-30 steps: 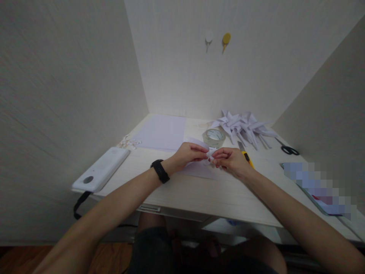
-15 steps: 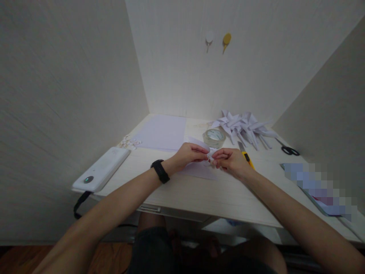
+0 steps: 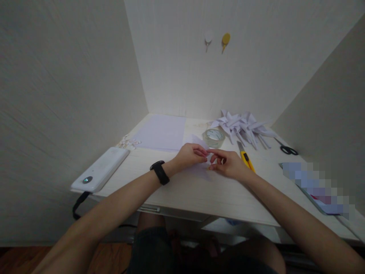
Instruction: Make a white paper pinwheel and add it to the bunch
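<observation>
From the head view, the left hand [image 3: 190,155] and the right hand [image 3: 228,164] meet over the desk [image 3: 199,194], both pinching with closed fingertips a small white paper piece [image 3: 205,156] near the tape roll [image 3: 213,137]. It looks light, thin and easily creased; best held at its edges.

white folded paper [image 3: 205,156] — small, creased — on desk.

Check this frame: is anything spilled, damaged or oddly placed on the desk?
Mostly orderly. Small paper scraps lie scattered near the left edge, and the white device overhangs the desk corner. The utility knife lies close beside the right hand; whether its blade is out is unclear.
</observation>
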Tool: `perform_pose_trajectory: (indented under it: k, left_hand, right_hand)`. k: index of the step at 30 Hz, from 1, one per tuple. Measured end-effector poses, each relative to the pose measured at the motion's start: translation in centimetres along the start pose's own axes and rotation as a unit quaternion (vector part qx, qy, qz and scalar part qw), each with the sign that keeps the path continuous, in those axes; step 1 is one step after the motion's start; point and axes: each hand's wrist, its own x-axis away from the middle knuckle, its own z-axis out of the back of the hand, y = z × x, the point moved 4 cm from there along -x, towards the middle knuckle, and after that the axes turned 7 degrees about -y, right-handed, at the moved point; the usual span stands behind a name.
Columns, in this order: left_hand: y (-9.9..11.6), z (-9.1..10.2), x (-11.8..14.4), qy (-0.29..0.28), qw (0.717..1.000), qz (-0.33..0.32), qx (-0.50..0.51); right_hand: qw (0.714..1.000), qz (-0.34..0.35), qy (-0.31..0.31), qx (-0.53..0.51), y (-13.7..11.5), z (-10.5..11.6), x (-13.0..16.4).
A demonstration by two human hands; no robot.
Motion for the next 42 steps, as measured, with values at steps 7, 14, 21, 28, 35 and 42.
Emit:
perform_pose_trajectory:
  k: [7,14,21,28,35,42]
  left_hand:
    - [0.2,-0.3,0.1,0.004,0.996,-0.026,-0.089]
    - [-0.2,0.0,0.0,0.023,0.986,-0.025,-0.161]
    - [0.3,-0.1,0.3,0.035,0.977,-0.044,-0.204]
    - [0.3,-0.2,0.2,0.024,0.978,-0.07,-0.194]
    - [0.5,-0.1,0.2,-0.007,0.993,-0.049,-0.108]
    - [0.7,-0.3,0.4,-0.045,0.998,-0.016,-0.039]
  right_hand:
    - [0.995,0.03,-0.003,0.096,-0.3,0.0,0.2]
    - [0.99,0.024,-0.009,0.141,-0.3,-0.1,0.3]
    - [0.99,0.018,-0.004,0.143,-0.5,-0.2,0.2]
    - [0.991,0.015,-0.007,0.136,-0.5,0.0,0.3]
    - [0.994,0.043,-0.014,0.097,-0.6,0.1,0.3]
    - [0.998,0.039,-0.035,0.045,-1.1,0.3,0.4]
